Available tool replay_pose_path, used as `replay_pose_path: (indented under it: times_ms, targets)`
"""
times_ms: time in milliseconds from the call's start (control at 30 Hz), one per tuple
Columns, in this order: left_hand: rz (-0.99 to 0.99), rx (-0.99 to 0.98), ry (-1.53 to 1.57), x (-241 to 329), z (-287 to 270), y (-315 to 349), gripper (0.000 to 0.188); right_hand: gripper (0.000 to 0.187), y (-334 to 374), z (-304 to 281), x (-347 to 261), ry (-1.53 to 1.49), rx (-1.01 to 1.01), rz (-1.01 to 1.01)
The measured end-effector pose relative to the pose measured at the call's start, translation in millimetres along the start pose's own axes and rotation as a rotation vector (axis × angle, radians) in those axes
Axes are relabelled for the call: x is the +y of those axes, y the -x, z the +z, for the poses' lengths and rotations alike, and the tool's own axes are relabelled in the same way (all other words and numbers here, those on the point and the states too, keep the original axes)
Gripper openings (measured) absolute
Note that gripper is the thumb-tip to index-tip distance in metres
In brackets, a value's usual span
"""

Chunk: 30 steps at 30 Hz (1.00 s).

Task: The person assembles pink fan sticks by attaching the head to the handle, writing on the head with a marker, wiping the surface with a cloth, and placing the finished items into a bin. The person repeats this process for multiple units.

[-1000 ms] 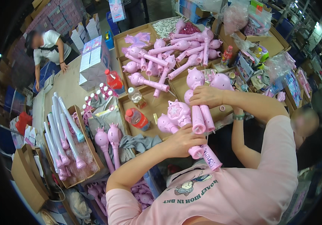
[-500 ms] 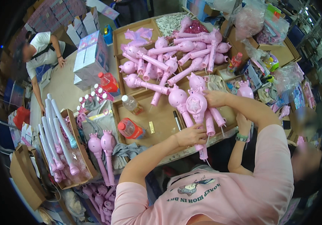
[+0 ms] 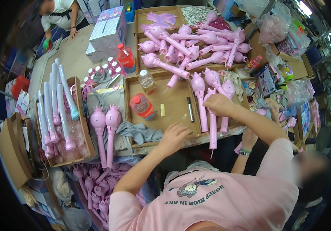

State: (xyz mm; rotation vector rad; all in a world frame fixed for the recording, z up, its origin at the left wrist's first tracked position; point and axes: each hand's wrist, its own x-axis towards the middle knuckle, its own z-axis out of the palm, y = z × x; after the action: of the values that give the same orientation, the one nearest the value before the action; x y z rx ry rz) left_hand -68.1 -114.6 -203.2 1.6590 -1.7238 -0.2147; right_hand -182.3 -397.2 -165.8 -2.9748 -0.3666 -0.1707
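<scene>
My right hand (image 3: 218, 105) is closed on the upper part of a pink toy wand (image 3: 213, 133), whose handle points down past the tray's front edge. Its head is mostly covered by the fingers. Other pink wands lie close around this hand, one with a crowned head (image 3: 198, 82) to its left and another (image 3: 212, 76) above it. Fingers stretched out, my left hand (image 3: 174, 138) is over the front edge of the cardboard tray (image 3: 173, 109) and holds nothing. Between the hands, a black marker (image 3: 190, 109) lies in the tray.
A pile of pink wands (image 3: 188, 44) fills the far trays. Bottles with red caps (image 3: 142, 106) and a clear bottle (image 3: 147, 82) stand at left. Two wands (image 3: 113, 123) rest beside a box of white tubes (image 3: 60, 104). Another person's hand (image 3: 249, 139) is at right; a co-worker (image 3: 63, 17) stands far left.
My left hand has let go of a wand handle and moved left, its fingers now spread. My right hand has shifted onto a wand among the group. The whole view has tilted slightly.
</scene>
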Motion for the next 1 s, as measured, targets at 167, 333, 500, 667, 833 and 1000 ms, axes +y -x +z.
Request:
replay_pose_path:
  times_ms: [167, 333, 500, 667, 833, 1000]
  targets:
    - [-0.395, 0.360, -0.042, 28, -52, 152, 0.018, 0.019, -77, 28, -142, -0.233, 0.091, -0.101]
    - [-0.999, 0.627, 0.017, 62, -72, 343, 0.024, 0.016, -156, 79, -311, -0.446, -0.061, -0.415]
    - [-1.440, 0.709, -0.048, 108, -45, 531, 0.033, 0.023, -210, 145, -452, -0.617, -0.194, -0.711]
    - [-1.744, 0.826, -0.090, 151, 0, 665, 0.038, 0.026, -242, 224, -558, -0.584, -0.490, -0.645]
    - [-1.952, 0.923, -0.134, 160, 3, 735, 0.032, 0.023, -258, 296, -620, -0.582, -0.725, -0.503]
    - [-1.956, 1.174, -0.463, 143, -12, 793, 0.022, 0.027, -257, 351, -674, -0.633, -0.851, -0.297]
